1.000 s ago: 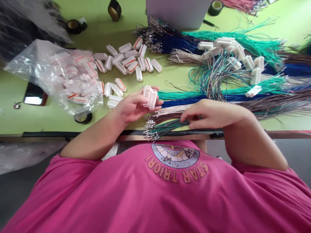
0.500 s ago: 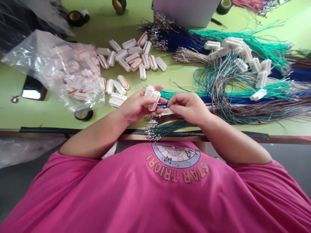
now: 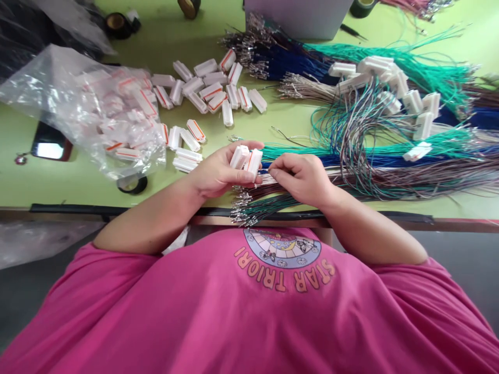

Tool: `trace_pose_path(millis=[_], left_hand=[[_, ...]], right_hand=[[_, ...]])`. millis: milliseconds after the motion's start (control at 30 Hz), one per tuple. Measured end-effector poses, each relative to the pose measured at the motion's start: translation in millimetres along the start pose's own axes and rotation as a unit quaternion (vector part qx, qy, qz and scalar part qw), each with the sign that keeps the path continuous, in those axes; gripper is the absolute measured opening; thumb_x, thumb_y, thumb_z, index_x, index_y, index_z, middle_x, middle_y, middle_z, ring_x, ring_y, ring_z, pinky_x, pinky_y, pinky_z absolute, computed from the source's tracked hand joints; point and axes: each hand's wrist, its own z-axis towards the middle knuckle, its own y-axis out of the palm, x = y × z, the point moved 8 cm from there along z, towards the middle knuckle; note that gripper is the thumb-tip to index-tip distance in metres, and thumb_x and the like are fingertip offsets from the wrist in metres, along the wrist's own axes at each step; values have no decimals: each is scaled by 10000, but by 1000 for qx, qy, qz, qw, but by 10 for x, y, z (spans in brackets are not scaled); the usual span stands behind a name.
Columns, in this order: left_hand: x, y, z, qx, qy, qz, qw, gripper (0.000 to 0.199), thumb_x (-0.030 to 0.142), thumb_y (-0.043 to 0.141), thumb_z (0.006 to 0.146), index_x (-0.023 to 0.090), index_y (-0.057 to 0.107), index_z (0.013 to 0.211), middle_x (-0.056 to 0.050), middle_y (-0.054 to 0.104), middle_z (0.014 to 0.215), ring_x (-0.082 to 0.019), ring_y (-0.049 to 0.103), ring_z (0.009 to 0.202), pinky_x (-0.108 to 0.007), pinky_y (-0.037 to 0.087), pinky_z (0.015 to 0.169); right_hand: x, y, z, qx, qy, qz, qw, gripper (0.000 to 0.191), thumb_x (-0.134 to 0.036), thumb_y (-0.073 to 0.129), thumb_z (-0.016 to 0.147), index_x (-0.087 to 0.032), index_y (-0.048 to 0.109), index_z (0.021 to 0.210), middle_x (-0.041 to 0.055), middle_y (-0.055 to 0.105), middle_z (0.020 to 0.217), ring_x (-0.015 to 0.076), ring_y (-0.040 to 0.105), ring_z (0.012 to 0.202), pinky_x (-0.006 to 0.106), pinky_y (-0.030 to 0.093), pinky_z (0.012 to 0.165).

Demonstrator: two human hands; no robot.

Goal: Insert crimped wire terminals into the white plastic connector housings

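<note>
My left hand (image 3: 222, 169) is closed around two white plastic connector housings (image 3: 252, 162), one with an orange strip. Just to its right, the thumb and forefinger of my right hand (image 3: 302, 177) are pinched together at the wire ends; a thin wire seems to be between them, though the fingers mostly hide it. Beneath and between both hands lie bundles of wires with metal terminals: blue wires (image 3: 331, 160), white ones (image 3: 266, 179) and dark green ones (image 3: 268, 205). Their terminal tips point left, close to the table's front edge.
Loose white housings (image 3: 212, 92) lie beyond my left hand, beside a clear bag (image 3: 128, 114) of more. Wired housings (image 3: 423, 117) rest on the wires at right. A phone (image 3: 50, 143), tape rolls (image 3: 132, 184) and a grey box (image 3: 296, 18) are also on the table.
My left hand has turned the housings, so their long sides and an orange strip now show instead of the faces with holes. My right hand has barely moved and stays pinched.
</note>
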Motion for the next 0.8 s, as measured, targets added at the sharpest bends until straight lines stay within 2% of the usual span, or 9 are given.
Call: trace_pose_path(millis=[167, 333, 500, 633, 700, 800], left_hand=[[-28, -55, 22, 15, 5, 12, 1000, 718, 244, 908, 612, 242, 643, 1279, -45, 752, 1028, -225, 759, 869, -327, 615, 755], [-70, -33, 0, 4, -29, -7, 1000, 756, 296, 887, 693, 260, 582, 1383, -65, 767, 1101, -240, 771, 909, -351, 627, 781], [-52, 39, -3, -19, -39, -35, 998, 628, 316, 907, 672, 188, 643, 1228, -124, 764, 1174, -273, 769, 967, -359, 633, 785], [-48, 34, 6, -4, -34, -10, 999, 588, 307, 908, 654, 171, 667, 1173, -129, 762, 1165, -289, 755, 1018, -397, 621, 846], [-58, 23, 12, 3, -33, -2, 999, 600, 283, 907, 645, 172, 669, 1185, -118, 765, 1135, -270, 756, 973, -402, 612, 863], [-79, 13, 27, 5, -33, -7, 999, 601, 253, 913, 628, 180, 676, 1176, -81, 769, 1021, -219, 745, 862, -353, 608, 809]], right_hand=[[-34, 10, -11, -14, -20, -60, 998, 272, -288, 462, 927, -171, 668, 793, 29, 652, 747, 125, 509, 679, 264, 350, 674], [-56, 9, -15, -44, -1, -49, 998, 246, -260, 460, 900, -183, 597, 711, -5, 572, 652, 109, 438, 622, 261, 309, 636], [-83, 48, -19, -67, 22, -20, 997, 264, -275, 468, 883, -191, 516, 637, -33, 459, 579, 94, 364, 577, 265, 259, 607], [-70, 90, -24, -83, 50, -20, 995, 263, -274, 465, 881, -193, 495, 633, -30, 466, 593, 95, 353, 583, 275, 244, 612], [-46, 92, -27, -84, 68, -31, 994, 251, -265, 465, 874, -191, 507, 638, -29, 467, 592, 96, 337, 580, 283, 231, 611], [-13, 88, -30, -82, 87, -44, 992, 233, -246, 465, 863, -183, 545, 653, -23, 484, 602, 99, 337, 589, 291, 220, 617]])
